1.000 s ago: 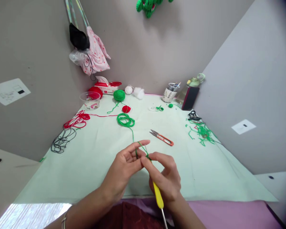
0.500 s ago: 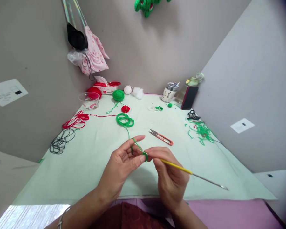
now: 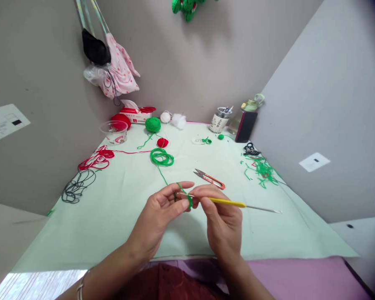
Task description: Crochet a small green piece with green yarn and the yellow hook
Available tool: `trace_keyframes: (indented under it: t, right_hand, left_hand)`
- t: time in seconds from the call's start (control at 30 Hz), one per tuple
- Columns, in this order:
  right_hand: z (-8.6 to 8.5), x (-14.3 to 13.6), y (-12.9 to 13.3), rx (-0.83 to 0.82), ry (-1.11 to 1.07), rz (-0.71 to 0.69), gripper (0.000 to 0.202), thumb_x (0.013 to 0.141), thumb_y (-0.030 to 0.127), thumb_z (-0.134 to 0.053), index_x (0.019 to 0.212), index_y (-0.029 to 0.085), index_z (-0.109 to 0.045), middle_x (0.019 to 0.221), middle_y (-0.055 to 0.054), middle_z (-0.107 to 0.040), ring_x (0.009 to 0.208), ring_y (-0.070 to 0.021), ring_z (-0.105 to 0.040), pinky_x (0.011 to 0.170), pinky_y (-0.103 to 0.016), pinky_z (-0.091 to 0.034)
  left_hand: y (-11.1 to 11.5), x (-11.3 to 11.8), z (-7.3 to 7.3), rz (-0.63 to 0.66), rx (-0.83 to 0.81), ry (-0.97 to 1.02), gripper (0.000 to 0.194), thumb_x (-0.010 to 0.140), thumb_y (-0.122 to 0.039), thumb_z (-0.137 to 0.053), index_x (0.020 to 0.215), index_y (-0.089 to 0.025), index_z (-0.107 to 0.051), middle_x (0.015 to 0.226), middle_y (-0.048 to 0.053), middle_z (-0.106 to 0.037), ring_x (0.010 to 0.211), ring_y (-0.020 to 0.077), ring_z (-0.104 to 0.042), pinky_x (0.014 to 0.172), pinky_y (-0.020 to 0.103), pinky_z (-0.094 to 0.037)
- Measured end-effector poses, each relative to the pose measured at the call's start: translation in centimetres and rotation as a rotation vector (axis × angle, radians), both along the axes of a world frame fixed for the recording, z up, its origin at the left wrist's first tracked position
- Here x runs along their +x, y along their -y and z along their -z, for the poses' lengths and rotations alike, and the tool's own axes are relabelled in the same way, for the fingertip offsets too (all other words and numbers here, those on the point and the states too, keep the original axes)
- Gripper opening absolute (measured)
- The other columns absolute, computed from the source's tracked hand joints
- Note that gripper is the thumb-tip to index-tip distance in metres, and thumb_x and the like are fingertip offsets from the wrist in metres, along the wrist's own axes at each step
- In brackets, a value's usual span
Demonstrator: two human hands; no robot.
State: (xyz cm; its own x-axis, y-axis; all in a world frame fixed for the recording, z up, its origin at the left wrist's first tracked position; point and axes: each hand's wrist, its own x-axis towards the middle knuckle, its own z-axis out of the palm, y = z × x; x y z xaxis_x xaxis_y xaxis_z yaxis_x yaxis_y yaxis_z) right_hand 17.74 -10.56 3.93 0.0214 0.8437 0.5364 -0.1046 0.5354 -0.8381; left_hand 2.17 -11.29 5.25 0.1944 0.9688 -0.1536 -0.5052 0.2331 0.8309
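Observation:
My left hand point(image 3: 162, 210) pinches a small piece of green crochet point(image 3: 190, 201) between thumb and fingers. Green yarn point(image 3: 162, 175) runs from a loose coil point(image 3: 161, 157) on the table over its raised index finger to the piece. A double-ended crochet hook point(image 3: 228, 202) with a yellow grip is held in my right hand point(image 3: 221, 216), like a pen. Its left tip lies at the green piece and pokes out toward the left fingers. The hook's other metal end points right, over the table.
Orange thread snips point(image 3: 210, 179) lie just beyond my hands. Yarn scraps point(image 3: 264, 171) and a leaning phone point(image 3: 246, 127) are on the right. Tangled red yarn point(image 3: 98, 158) and dark cord point(image 3: 78, 185) lie on the left. Behind stand a plastic tub point(image 3: 114, 133), a green ball point(image 3: 153, 124) and a pen holder point(image 3: 220, 121).
My right hand has turned the hook closer to level, its free end swinging up. The hook's working tip now shows past the green piece. The whole view has shifted slightly.

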Motion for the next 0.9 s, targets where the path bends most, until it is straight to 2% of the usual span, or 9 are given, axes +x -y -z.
trace_keyframes:
  t: [0.1,0.17,0.27,0.37,0.43,0.53,0.7,0.8,0.9]
  right_hand:
    - [0.4,0.1,-0.1,-0.042,-0.027,0.009,0.017,0.105,0.025,-0.066,0.102,0.026,-0.083,0.091,-0.004,-0.079,0.075,-0.0158,-0.07,0.068,-0.03,-0.061]
    - [0.6,0.2,-0.2,-0.09,-0.098,-0.038,0.017,0.105,0.027,-0.066,0.101,0.025,-0.082,0.091,-0.004,-0.078,0.073,-0.0146,-0.07,0.068,-0.029,-0.06]
    - [0.5,0.3,-0.4,-0.127,-0.171,-0.097,0.019,0.106,0.031,-0.065,0.097,0.023,-0.08,0.091,-0.004,-0.077,0.07,-0.0141,-0.071,0.065,-0.028,-0.061]
    - [0.3,0.3,-0.3,-0.101,-0.143,-0.115,0.021,0.108,0.031,-0.061,0.099,0.023,-0.079,0.092,-0.004,-0.078,0.071,-0.014,-0.071,0.067,-0.028,-0.061]
    - [0.1,0.3,0.0,-0.053,-0.088,-0.104,0.022,0.11,0.027,-0.058,0.102,0.024,-0.078,0.094,-0.004,-0.078,0.073,-0.014,-0.071,0.068,-0.028,-0.061]
    - [0.0,0.6,0.7,0.063,0.063,-0.016,0.024,0.11,0.018,-0.054,0.106,0.024,-0.077,0.095,-0.004,-0.077,0.077,-0.0153,-0.072,0.071,-0.03,-0.061]
    - [-0.3,1.0,1.3,0.307,0.354,0.072,0.027,0.105,0.008,-0.054,0.115,0.023,-0.073,0.098,-0.007,-0.079,0.096,-0.021,-0.077,0.08,-0.035,-0.064]
    - [-0.3,1.0,1.2,0.404,0.432,0.12,0.028,0.104,0.006,-0.053,0.118,0.023,-0.071,0.094,-0.007,-0.079,0.095,-0.0217,-0.078,0.077,-0.034,-0.065]
    - [0.3,0.9,1.2,0.462,0.549,0.185,0.031,0.103,0.007,-0.056,0.123,0.025,-0.072,0.101,-0.008,-0.079,0.092,-0.0201,-0.078,0.074,-0.031,-0.065]
  left_hand:
    - [0.2,0.0,0.1,0.004,0.022,-0.066,0.037,0.08,-0.03,-0.092,0.116,-0.025,-0.085,0.092,0.002,-0.071,0.094,0.0197,-0.064,0.094,0.033,-0.048]
    - [0.2,-0.2,0.1,-0.005,0.023,-0.087,0.036,0.079,-0.031,-0.093,0.114,-0.026,-0.086,0.092,0.002,-0.069,0.093,0.0195,-0.062,0.093,0.033,-0.048]
    - [0.3,-0.5,-0.1,-0.026,0.037,-0.098,0.032,0.082,-0.032,-0.09,0.113,-0.027,-0.086,0.092,0.001,-0.067,0.091,0.0183,-0.061,0.09,0.031,-0.047]
    - [0.5,-0.8,-0.1,-0.029,0.057,-0.11,0.029,0.086,-0.032,-0.086,0.114,-0.027,-0.086,0.093,0.0,-0.065,0.091,0.0177,-0.061,0.089,0.031,-0.047]
    - [0.6,-0.8,-0.1,-0.032,0.076,-0.127,0.028,0.087,-0.031,-0.085,0.114,-0.027,-0.086,0.091,0.0,-0.065,0.09,0.0172,-0.061,0.089,0.03,-0.047]
    - [0.7,-0.8,0.0,-0.053,0.103,-0.168,0.029,0.087,-0.031,-0.085,0.116,-0.027,-0.085,0.09,0.0,-0.064,0.09,0.0174,-0.061,0.087,0.029,-0.049]
    - [0.5,-0.8,-0.3,-0.11,0.141,-0.278,0.028,0.086,-0.029,-0.084,0.113,-0.025,-0.084,0.086,0.0,-0.065,0.086,0.0179,-0.063,0.082,0.029,-0.052]
    - [0.6,-0.7,-0.5,-0.145,0.174,-0.317,0.028,0.084,-0.025,-0.084,0.113,-0.024,-0.084,0.083,-0.001,-0.066,0.084,0.0169,-0.063,0.083,0.028,-0.053]
    - [0.8,-0.4,-0.4,-0.163,0.168,-0.285,0.034,0.081,-0.021,-0.087,0.115,-0.024,-0.084,0.083,-0.002,-0.066,0.084,0.0159,-0.063,0.084,0.027,-0.053]
